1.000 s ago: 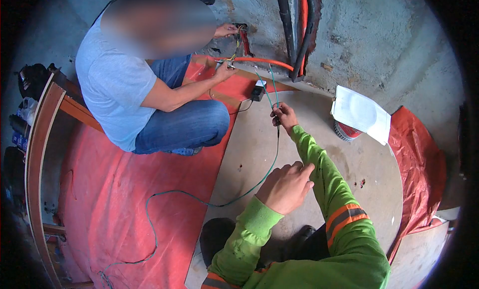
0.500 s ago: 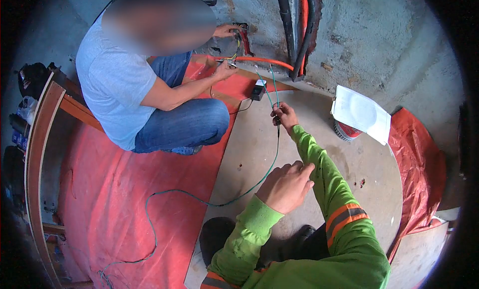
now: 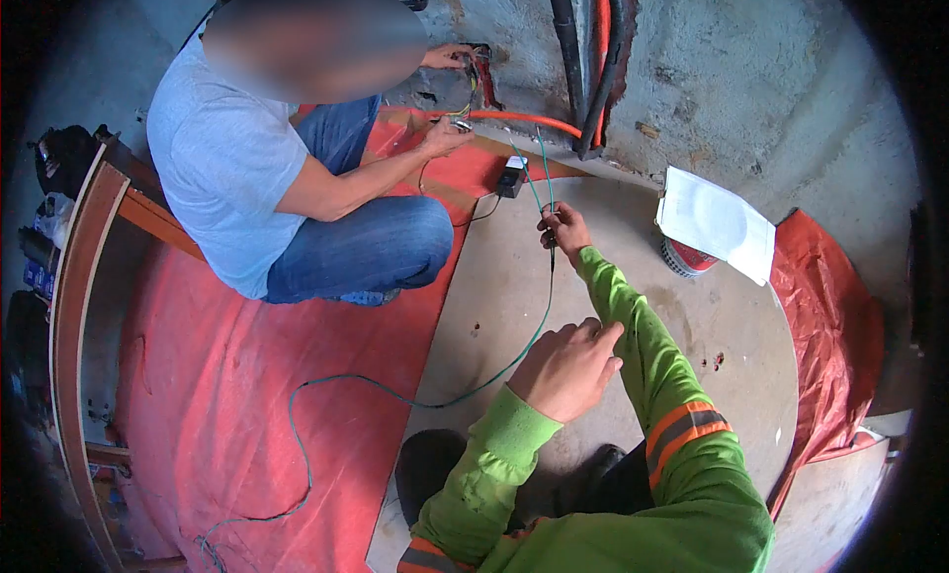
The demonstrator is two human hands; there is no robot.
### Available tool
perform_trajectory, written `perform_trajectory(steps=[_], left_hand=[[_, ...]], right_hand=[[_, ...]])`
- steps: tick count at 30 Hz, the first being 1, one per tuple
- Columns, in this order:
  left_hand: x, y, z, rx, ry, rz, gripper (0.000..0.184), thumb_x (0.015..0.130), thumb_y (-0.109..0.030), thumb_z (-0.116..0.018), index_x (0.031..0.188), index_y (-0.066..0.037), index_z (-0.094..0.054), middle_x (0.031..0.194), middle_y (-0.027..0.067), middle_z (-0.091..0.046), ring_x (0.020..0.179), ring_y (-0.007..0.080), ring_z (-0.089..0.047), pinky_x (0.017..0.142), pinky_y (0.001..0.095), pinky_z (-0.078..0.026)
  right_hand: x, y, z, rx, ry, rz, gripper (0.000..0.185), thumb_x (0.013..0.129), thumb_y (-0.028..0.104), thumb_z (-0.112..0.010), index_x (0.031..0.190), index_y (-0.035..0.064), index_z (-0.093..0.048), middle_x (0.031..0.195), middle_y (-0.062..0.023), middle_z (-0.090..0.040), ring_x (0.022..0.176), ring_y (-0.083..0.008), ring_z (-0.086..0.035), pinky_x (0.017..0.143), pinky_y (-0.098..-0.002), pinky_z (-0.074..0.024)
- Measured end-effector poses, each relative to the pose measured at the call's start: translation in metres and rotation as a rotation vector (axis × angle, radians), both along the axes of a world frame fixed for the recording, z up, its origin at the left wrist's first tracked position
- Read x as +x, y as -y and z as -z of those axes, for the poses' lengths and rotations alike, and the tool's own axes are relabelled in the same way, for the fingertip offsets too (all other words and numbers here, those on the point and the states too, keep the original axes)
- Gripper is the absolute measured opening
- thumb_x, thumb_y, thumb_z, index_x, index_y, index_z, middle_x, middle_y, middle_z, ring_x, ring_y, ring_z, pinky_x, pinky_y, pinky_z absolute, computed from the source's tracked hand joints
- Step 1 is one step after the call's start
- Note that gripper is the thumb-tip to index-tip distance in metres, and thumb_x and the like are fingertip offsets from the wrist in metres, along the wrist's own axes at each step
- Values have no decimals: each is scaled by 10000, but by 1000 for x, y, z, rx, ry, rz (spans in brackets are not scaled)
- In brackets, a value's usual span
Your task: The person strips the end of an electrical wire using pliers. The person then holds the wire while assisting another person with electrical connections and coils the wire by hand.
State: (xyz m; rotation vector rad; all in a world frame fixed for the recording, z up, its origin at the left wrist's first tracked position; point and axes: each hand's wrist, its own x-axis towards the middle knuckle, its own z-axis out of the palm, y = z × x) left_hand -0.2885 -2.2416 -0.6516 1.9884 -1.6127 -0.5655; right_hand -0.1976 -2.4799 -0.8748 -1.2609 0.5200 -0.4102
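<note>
My right hand [image 3: 561,227] is closed on a green wire [image 3: 550,301], at a dark section where it splits into two thin green ends reaching toward the wall. Below the hand the wire hangs in a curve, then runs left across the red sheet. My left hand [image 3: 568,370] is nearer to me, in front of my right forearm, with thumb and index finger apart and the other fingers loosely bent. Nothing shows in it. Facing the wall, another person [image 3: 232,158] crouches, one hand [image 3: 453,57] at a wall recess and the other [image 3: 447,138] holding a small metallic object.
Red sheeting [image 3: 247,425] covers the floor at left beside a pale board [image 3: 692,316]. A small black box [image 3: 511,177] lies near the wall. A white panel [image 3: 714,222] rests on a bucket [image 3: 684,260]. An orange conduit [image 3: 524,119] meets black pipes [image 3: 565,39]. At left stands a wooden frame [image 3: 74,306].
The other person's lower hand has shifted slightly left and turned, showing more of the metallic object. My two hands and the green wire look nearly unchanged.
</note>
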Motion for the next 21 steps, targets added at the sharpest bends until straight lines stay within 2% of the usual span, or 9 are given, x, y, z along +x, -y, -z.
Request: perform_trajectory(steps=[7, 13, 21], left_hand=[[0, 0, 1, -15, -5, 2, 325, 875, -198, -581, 1144, -37, -498, 974, 159, -601, 852, 357, -614, 737, 456, -492], [1, 0, -1, -2, 9, 7, 332, 873, -203, -585, 1149, -40, -498, 967, 155, -600, 845, 357, -614, 733, 453, -493], [1, -1, 1, -23, 13, -1, 325, 872, -204, -585, 1142, -43, -501, 949, 149, -594, 846, 352, -610, 725, 453, -494]], right_hand=[[2, 1, 2, -16, -22, 18, 101, 935, 160, -547, 990, 76, -542, 778, -83, -617, 550, -167, -597, 477, -294, -470], [0, 5, 5, -80, -126, -3, 130, 922, 189, -567, 982, 75, -548, 801, -71, -625, 597, -162, -617, 529, -288, -493], [1, 8, 11, -54, -69, 1, 136, 916, 182, -572, 983, 66, -545, 821, -79, -630, 639, -173, -629, 558, -309, -505]])
